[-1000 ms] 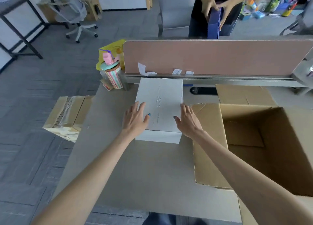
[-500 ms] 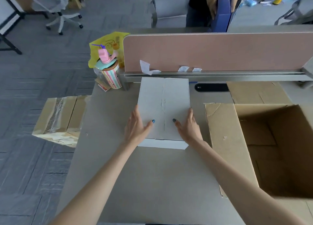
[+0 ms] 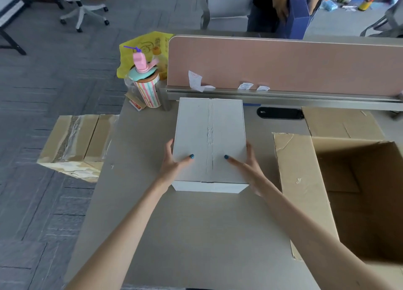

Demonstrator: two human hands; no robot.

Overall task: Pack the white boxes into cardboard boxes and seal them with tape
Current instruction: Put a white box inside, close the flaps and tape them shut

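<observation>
A flat white box [image 3: 209,137] with a rough seam down its top lies on the grey desk [image 3: 196,235], just below the divider. My left hand [image 3: 174,165] grips its left near side, thumb on top and fingers down the side. My right hand [image 3: 248,169] grips the right near side the same way. To the right stands a large open cardboard box [image 3: 357,202], flaps folded outward, its inside showing only bare cardboard.
A pink desk divider [image 3: 283,64] runs along the back edge. A striped tumbler [image 3: 148,88] and a yellow bag [image 3: 144,47] stand at the back left corner. A taped cardboard box [image 3: 76,145] sits left of the desk. Another person [image 3: 283,3] handles a blue box behind the divider.
My hands slid from resting on the white box's top to clasping its near sides, thumbs on top. The view shifted left and down.
</observation>
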